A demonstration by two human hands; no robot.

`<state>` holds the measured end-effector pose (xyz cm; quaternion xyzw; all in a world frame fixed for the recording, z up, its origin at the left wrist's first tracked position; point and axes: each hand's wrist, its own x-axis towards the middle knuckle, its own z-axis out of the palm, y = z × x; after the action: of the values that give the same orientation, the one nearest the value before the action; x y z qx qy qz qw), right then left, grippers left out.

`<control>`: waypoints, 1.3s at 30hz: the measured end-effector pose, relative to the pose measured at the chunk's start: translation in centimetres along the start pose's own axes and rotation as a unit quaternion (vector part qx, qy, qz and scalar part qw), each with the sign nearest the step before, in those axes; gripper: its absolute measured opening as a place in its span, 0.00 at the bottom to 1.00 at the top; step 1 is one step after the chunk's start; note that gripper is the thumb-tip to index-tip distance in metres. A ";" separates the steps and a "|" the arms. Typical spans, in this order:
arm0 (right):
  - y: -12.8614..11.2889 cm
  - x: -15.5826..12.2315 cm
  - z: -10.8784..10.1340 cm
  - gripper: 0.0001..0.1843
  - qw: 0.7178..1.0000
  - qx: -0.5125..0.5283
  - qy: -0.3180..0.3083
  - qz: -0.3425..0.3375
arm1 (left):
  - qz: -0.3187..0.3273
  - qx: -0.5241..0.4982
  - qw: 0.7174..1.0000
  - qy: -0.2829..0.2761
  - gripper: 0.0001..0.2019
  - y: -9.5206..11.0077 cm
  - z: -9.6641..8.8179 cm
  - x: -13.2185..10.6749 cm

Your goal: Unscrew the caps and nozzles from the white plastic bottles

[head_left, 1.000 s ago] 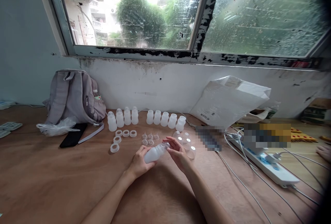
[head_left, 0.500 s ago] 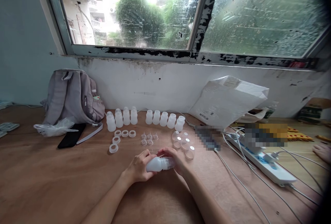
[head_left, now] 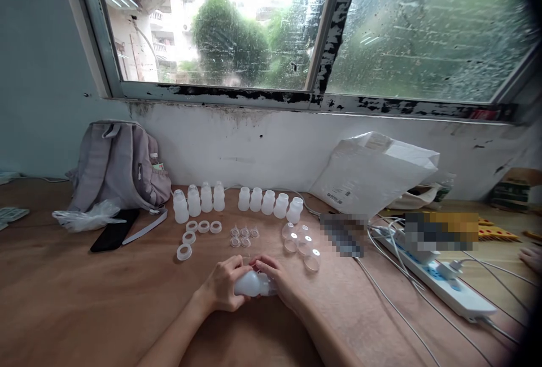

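Note:
Both my hands hold one small translucent white bottle (head_left: 250,284) lying sideways just above the wooden table (head_left: 84,299). My left hand (head_left: 222,286) wraps its body. My right hand (head_left: 275,280) is closed around its neck end, which is partly hidden. Behind them stand two rows of the same bottles: one of capped bottles (head_left: 197,200) and one of uncapped bottles (head_left: 269,203). In front of those lie white screw rings (head_left: 195,231), small clear teats (head_left: 243,235) and clear dome caps (head_left: 301,240).
A grey backpack (head_left: 121,166), a crumpled plastic bag (head_left: 87,217) and a black phone (head_left: 113,230) lie at the left. A white padded parcel (head_left: 375,175) leans on the wall. A power strip (head_left: 444,285) with cables lies at the right. Another person's hand (head_left: 531,257) shows at the right edge.
Both hands have drawn the bottle nearer to me and lower, and my right hand has closed over its neck. The camera has tilted slightly.

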<state>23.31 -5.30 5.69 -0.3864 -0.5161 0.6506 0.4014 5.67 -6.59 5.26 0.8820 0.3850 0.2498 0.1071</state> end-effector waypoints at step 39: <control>1.1 0.7 0.1 0.16 0.988 -0.010 0.107 -0.114 | -0.129 -0.244 0.956 0.099 0.27 -0.6 2.9 0.8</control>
<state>22.84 -4.82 4.57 -0.3962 -0.5176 0.5504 0.5218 7.24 -5.59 2.82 0.7423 0.4317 0.4062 0.3123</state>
